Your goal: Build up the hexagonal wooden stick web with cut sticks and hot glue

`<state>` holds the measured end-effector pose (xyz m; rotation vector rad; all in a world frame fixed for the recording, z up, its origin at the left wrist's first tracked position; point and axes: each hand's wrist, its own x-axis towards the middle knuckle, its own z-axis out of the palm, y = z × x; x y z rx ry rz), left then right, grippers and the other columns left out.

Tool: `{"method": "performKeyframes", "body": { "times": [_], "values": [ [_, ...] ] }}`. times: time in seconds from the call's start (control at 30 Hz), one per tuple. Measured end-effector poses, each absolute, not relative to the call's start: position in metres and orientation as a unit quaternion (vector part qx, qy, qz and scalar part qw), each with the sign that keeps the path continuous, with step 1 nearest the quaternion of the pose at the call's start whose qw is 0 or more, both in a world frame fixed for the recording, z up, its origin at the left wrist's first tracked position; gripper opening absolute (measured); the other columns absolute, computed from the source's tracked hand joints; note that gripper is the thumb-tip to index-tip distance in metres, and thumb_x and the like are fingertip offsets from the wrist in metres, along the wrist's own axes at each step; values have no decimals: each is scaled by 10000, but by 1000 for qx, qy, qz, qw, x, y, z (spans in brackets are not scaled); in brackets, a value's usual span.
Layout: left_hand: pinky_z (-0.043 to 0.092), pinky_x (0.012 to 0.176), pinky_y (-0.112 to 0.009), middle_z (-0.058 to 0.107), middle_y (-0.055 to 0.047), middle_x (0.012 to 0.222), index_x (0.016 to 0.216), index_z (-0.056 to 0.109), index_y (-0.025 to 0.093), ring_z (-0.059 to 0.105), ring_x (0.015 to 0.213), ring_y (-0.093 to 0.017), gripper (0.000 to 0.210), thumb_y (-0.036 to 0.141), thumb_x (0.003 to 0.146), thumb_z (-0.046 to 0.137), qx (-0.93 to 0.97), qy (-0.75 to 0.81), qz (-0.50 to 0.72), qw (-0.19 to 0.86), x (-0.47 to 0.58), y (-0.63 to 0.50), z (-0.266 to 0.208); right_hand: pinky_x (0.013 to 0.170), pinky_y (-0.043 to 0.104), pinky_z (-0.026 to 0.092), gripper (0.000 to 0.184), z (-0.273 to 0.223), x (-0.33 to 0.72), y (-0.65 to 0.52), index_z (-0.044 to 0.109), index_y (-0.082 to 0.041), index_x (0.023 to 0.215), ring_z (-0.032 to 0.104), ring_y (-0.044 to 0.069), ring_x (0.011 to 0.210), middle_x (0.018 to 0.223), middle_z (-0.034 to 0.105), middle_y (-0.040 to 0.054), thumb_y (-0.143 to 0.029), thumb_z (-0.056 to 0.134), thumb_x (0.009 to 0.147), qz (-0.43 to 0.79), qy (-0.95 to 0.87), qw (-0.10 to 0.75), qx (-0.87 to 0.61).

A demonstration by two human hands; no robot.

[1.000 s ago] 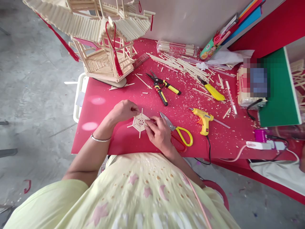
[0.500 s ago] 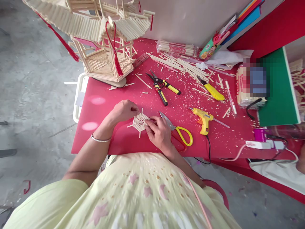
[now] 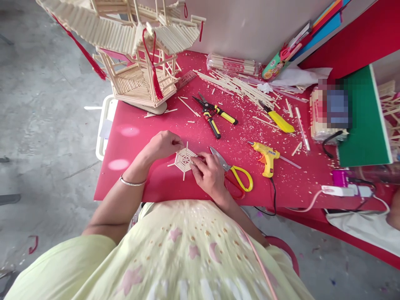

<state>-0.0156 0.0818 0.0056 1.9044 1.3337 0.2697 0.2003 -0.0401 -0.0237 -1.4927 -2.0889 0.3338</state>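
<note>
A small web-shaped lattice of thin wooden sticks (image 3: 185, 160), hexagonal with spokes poking out, is at the front of the red table (image 3: 125, 187). My left hand (image 3: 165, 146) pinches at its upper left edge, thumb against fingers. At its right edge my right hand (image 3: 208, 168) has its fingers closed on the lattice. Just right of that hand lie open scissors (image 3: 239, 177) with yellow and red handles. A yellow glue gun (image 3: 266, 158) rests farther right, a glue stick in its back.
A stick-built pavilion model (image 3: 140, 83) with red tassels stands at the back left. Black-and-yellow pliers (image 3: 214, 114), a yellow utility knife (image 3: 279, 120), loose wooden sticks (image 3: 237, 85) and scraps lie behind my hands. A white power strip (image 3: 340, 191) is at the right edge.
The camera view has shifted very slightly. My hands and the lattice keep almost the same position, with both hands still on it.
</note>
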Motion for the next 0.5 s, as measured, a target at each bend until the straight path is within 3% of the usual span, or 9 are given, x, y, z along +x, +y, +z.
{"method": "performKeyframes", "body": {
  "times": [0.5],
  "values": [
    [408, 604, -236, 730, -12, 714, 852, 807, 155, 585, 644, -132, 271, 354, 783, 636, 750, 513, 105, 404, -18, 83, 3, 990, 420, 524, 296, -25, 201, -41, 725, -281, 1287, 598, 253, 1119, 1279, 643, 98, -335, 582, 1034, 130, -775, 269, -557]
  ]
}}
